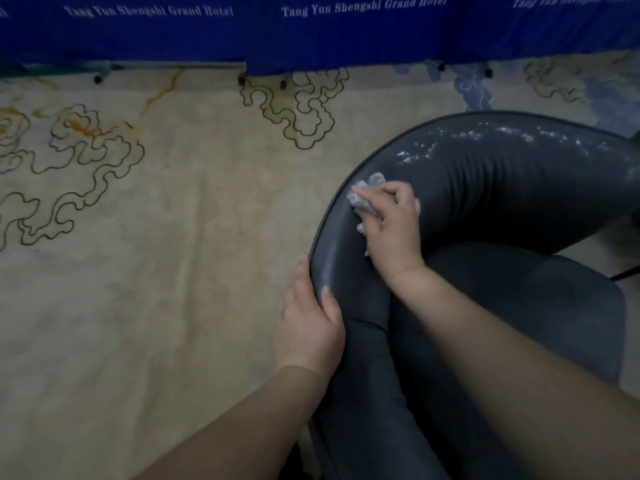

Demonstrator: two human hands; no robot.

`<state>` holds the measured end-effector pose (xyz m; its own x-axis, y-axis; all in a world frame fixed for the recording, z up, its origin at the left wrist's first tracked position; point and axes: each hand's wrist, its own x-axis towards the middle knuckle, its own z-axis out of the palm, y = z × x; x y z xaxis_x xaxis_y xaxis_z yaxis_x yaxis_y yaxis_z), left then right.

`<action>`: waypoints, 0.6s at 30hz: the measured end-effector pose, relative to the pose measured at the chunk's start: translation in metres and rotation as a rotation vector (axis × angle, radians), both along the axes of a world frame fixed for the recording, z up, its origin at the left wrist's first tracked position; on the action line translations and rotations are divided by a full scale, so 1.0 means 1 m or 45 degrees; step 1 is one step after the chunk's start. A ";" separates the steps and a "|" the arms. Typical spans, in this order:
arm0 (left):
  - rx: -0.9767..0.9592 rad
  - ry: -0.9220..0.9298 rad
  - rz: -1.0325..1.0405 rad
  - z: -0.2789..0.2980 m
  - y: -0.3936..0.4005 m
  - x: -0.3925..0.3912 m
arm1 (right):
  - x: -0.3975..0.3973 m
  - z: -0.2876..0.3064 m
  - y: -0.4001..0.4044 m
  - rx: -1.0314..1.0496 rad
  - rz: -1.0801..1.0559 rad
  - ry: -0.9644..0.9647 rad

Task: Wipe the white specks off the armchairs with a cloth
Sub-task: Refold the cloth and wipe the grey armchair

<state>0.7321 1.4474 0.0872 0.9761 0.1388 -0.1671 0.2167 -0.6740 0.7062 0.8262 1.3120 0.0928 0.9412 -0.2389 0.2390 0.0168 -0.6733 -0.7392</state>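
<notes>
A dark grey armchair [502,188] with a curved padded back fills the right half of the view. White specks [485,140] are scattered along the top of its back, to the right of my right hand. My right hand [391,226] grips a crumpled pale grey cloth [365,195] and presses it against the upper left curve of the back. My left hand [311,320] grips the outer left edge of the back, thumb on the padded face and fingers behind the rim. The seat cushion [519,306] lies below the right arm.
A cream carpet [156,271] with outlined cloud patterns covers the floor to the left. A blue cloth with white lettering [311,29] hangs along the top of the view, with small dark feet under its hem.
</notes>
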 end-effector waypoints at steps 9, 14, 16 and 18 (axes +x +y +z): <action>-0.034 0.000 -0.141 -0.013 0.007 0.012 | 0.001 -0.018 -0.002 0.153 -0.215 -0.158; -0.111 0.040 -0.391 -0.008 0.003 0.092 | -0.004 -0.030 0.009 0.100 -0.278 -0.216; -0.116 0.067 -0.494 -0.003 -0.007 0.126 | 0.029 -0.023 -0.008 0.081 -0.413 -0.179; -0.063 0.078 -0.568 0.000 -0.021 0.155 | 0.055 -0.018 -0.022 0.171 -0.563 -0.136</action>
